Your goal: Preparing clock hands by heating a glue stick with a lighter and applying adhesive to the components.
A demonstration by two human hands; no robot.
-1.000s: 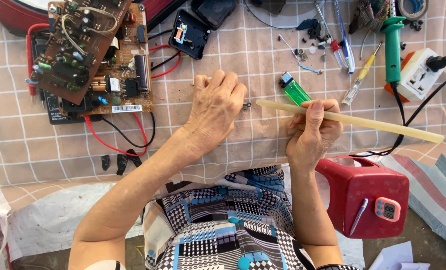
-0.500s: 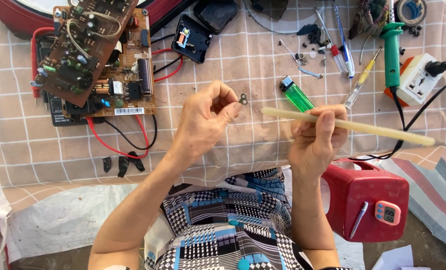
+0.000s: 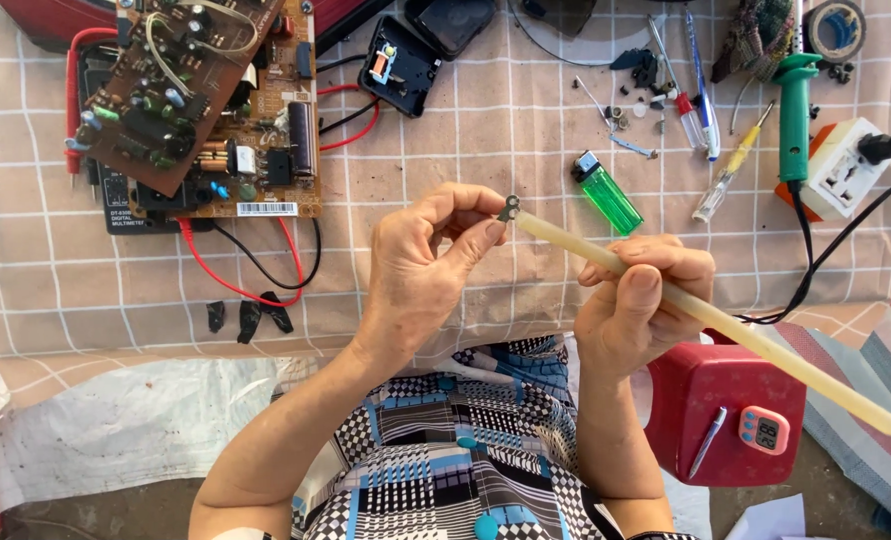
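My left hand (image 3: 421, 265) pinches a small metal part (image 3: 509, 209) between thumb and forefinger, above the checked cloth. The part touches the near tip of a long pale yellow glue stick (image 3: 756, 340). My right hand (image 3: 641, 305) is wrapped around that stick, which slants down to the right past the red box. Both hands hover over the middle of the cloth in front of my patterned clothing.
A brown circuit board (image 3: 181, 75) with red and black wires lies at the back left. A green lighter (image 3: 607, 193), screwdrivers (image 3: 731, 165), a green-handled soldering iron (image 3: 793, 110) and a white power socket (image 3: 846, 165) lie right. A red box (image 3: 726, 410) stands lower right.
My left hand lifted the small metal part off the cloth and brought it to the stick's tip. My right hand tilted the stick toward the left hand.
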